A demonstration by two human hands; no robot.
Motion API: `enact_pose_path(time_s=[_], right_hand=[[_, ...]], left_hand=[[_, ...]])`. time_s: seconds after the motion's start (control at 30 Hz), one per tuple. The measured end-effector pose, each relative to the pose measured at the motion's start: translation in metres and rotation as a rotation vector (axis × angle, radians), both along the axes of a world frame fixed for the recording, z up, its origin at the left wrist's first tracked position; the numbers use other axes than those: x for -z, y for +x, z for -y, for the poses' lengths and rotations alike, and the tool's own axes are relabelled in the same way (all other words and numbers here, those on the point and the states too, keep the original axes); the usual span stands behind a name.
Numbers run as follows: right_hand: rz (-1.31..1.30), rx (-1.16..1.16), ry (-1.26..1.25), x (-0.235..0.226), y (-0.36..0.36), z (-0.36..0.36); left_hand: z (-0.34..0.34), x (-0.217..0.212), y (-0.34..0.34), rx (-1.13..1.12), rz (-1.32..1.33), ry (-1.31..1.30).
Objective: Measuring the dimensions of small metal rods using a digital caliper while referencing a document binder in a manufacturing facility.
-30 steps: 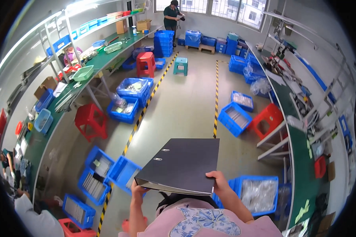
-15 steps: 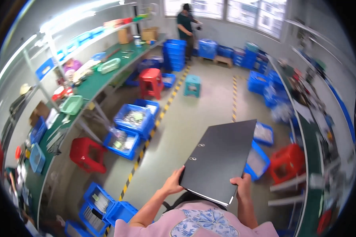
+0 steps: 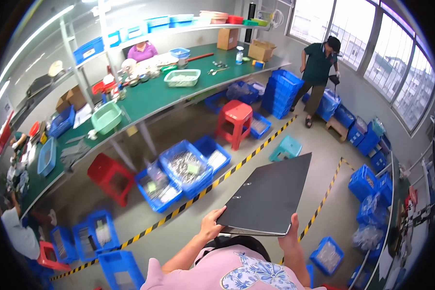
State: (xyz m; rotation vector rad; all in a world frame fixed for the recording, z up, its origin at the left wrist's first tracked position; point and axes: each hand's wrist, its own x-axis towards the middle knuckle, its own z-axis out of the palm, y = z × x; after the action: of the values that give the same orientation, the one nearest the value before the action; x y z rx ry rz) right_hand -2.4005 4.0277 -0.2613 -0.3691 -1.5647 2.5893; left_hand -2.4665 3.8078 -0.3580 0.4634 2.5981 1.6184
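In the head view, the person holds a black folder (image 3: pixel 268 195) in front of the body, over the floor, its cover facing up and slanting to the right. Two metal-rimmed slots (image 3: pixel 241 190) show near its left edge. The left hand (image 3: pixel 210 225) grasps the near left corner. The right hand (image 3: pixel 289 234) grasps the near right corner with the thumb standing at the edge; the rest of its fingers are mostly hidden, but they too are closed on the folder. Below it lies the person's pink shirt (image 3: pixel 203 269) with a blue floral patch.

On the left, a long green bench (image 3: pixel 145 101) carries a green tray (image 3: pixel 106 124), a pale basket (image 3: pixel 182 84) with things in it, a spray bottle (image 3: pixel 239 56) and a cardboard box (image 3: pixel 261 50). Someone in purple (image 3: pixel 142 51) sits behind it. Two red stools (image 3: pixel 235 113) stand by its front, with blue crates (image 3: pixel 204 180) between them, one full of metal parts. A teal stool (image 3: pixel 287 146) stands just beyond the folder's far edge, to the right of black-and-yellow tape (image 3: pixel 249 158) on the floor.

Farther back, a co-worker (image 3: pixel 318 65) in a dark green top and cap stands beside a tall crate stack (image 3: pixel 281 94), near the windows (image 3: pixel 360 29). To the right, plastic bags (image 3: pixel 369 237) lie among more crates.
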Motion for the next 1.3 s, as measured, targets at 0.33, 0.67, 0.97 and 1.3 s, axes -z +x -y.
enact_pose_path(time_s=[0.33,0.67,0.97,1.3], right_hand=[[0.109,0.216,0.049,-0.029,-0.186,-0.127],[-0.026,-1.057,0.033,-0.036,-0.487,-0.129],[-0.232,-1.773,0.053,-0.041,-0.548,0.0],[-0.675,-2.0,0.371,-0.065,-0.593,0.063]], left_hand=[[-0.096,-0.037,-0.239,0.293,-0.025,-0.031],[-0.107,-0.034,-0.294,-0.536,0.018,0.417],[-0.186,-0.017,-0.23,-1.4,-0.298,0.563],[-0.218,-0.064,-0.244,-2.0,-0.175,-0.094]])
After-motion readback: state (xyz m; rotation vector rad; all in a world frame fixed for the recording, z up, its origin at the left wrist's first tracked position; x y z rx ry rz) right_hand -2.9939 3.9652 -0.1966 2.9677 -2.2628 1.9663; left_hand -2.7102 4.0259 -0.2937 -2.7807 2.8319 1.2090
